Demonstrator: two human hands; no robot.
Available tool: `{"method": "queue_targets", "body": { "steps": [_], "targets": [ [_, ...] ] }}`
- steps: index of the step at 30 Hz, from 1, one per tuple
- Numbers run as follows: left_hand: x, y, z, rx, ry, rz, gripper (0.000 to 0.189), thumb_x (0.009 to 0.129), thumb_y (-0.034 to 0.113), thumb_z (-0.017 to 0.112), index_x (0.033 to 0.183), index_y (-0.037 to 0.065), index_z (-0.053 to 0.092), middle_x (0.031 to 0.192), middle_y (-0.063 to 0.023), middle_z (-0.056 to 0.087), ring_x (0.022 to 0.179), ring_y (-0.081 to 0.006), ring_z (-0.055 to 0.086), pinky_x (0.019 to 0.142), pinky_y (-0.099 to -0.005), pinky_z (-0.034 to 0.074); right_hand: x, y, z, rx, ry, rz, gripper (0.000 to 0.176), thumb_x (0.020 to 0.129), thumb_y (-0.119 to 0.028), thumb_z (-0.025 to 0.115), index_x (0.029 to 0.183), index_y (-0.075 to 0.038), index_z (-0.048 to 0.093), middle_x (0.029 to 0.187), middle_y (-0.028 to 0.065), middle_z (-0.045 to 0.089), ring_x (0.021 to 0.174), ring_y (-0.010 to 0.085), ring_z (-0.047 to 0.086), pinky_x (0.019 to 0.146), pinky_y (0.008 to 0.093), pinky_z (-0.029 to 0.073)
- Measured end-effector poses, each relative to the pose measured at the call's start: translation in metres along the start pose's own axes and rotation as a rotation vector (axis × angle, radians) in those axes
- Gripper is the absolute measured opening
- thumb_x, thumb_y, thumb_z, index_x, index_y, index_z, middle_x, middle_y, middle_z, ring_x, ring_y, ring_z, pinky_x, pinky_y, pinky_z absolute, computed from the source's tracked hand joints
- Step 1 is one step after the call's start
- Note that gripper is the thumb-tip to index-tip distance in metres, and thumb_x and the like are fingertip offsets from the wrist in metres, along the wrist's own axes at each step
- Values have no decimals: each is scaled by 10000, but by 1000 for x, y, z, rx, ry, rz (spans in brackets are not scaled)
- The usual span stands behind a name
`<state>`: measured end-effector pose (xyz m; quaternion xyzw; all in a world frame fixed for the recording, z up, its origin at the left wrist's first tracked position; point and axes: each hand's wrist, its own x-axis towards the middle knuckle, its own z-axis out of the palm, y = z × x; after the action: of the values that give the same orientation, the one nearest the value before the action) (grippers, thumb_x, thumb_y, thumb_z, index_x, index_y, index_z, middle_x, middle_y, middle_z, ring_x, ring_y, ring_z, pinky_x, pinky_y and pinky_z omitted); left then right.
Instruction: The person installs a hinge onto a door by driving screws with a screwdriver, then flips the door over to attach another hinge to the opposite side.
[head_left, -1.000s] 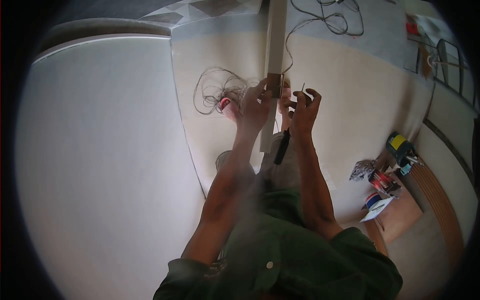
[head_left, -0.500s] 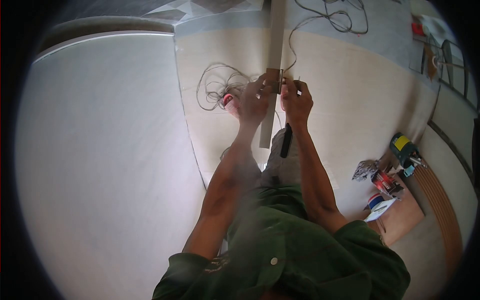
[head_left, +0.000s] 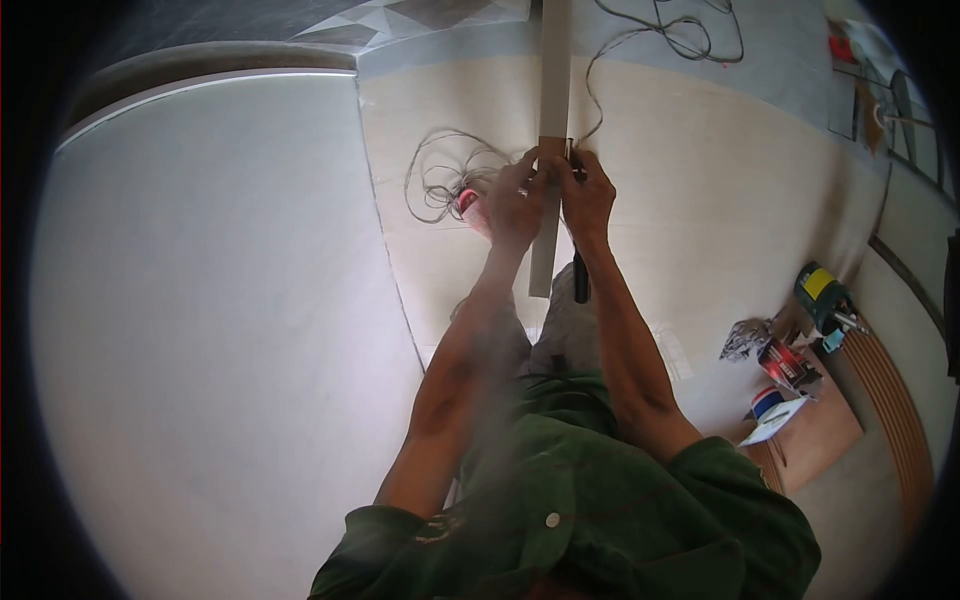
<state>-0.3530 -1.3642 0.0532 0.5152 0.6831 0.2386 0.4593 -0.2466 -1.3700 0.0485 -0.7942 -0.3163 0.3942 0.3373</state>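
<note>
A long grey-white bar point(head_left: 555, 80) runs upright through the middle of the view, its lower end near my legs. Across it lies a brown plate point(head_left: 552, 148) that looks like a hinge. My left hand point(head_left: 517, 205) is closed, its fingertips on the left side of this plate. On the other side, my right hand point(head_left: 588, 195) is closed at the bar's edge, its thumb by the plate. A slim tool with a black handle point(head_left: 581, 280) hangs down from the right hand; its upper part is mostly hidden by the fingers.
A pinkish-red object point(head_left: 474, 211) lies beside a coiled cable point(head_left: 430, 150) on the left. More cable point(head_left: 690, 45) loops at the top. A pale panel point(head_left: 220, 300) fills the left. A green power tool point(head_left: 825, 297), a red-black packet point(head_left: 790, 365) and brown slats point(head_left: 885, 400) lie right.
My right hand has shifted slightly up and left, its thumb now against the plate. The black handle has swung more upright. The camera view has moved slightly.
</note>
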Motion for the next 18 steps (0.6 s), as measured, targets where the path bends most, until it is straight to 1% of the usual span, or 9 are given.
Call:
{"method": "queue_targets", "body": {
  "steps": [1,4,7,10,13,16,18],
  "targets": [
    [0,1,0,5,3,12,336,897,181,643,1224,106,644,855,-106,624,735,-206,603,685,-340,484,0,1,0,8,9,-8,401,832,-333,681,1076,-15,669,893,166,705,812,269,692,769,368,526],
    [0,3,-1,-8,-17,-57,397,872,215,671,1264,162,640,899,-95,639,809,-184,625,757,-325,503,1,7,2,-4,23,-19,390,831,-327,686,1064,-14,674,868,164,706,805,263,693,767,361,525],
    [0,4,-2,3,-31,-75,401,870,220,675,1265,163,639,902,-98,641,811,-189,629,760,-329,503,2,11,4,-50,41,-11,382,834,-321,686,1064,-16,673,832,156,703,794,251,691,764,359,523],
    [0,2,-2,16,-20,-28,396,871,217,672,1263,168,640,900,-103,637,808,-195,624,763,-333,501,1,8,2,-23,23,2,378,836,-321,687,1060,-17,671,810,153,698,779,245,688,753,355,523],
    [-2,3,-2,21,-11,-33,394,872,215,670,1262,164,640,900,-101,632,813,-198,615,767,-339,499,0,2,0,-9,4,7,381,836,-320,689,1066,-17,668,822,148,699,769,237,687,744,343,522],
    [-2,4,-2,19,-12,-36,398,873,211,668,1268,168,636,899,-100,629,825,-199,607,769,-343,497,-2,-6,-3,6,-42,67,356,869,-301,700,1056,-2,651,897,121,702,806,199,678,741,319,527],
    [-1,4,-2,2,-16,-51,403,873,209,668,1272,164,633,901,-100,632,832,-199,606,768,-342,495,-1,-12,-1,7,3,62,382,823,-322,717,1024,-1,669,861,123,702,775,208,679,724,328,526]
  ]
}}
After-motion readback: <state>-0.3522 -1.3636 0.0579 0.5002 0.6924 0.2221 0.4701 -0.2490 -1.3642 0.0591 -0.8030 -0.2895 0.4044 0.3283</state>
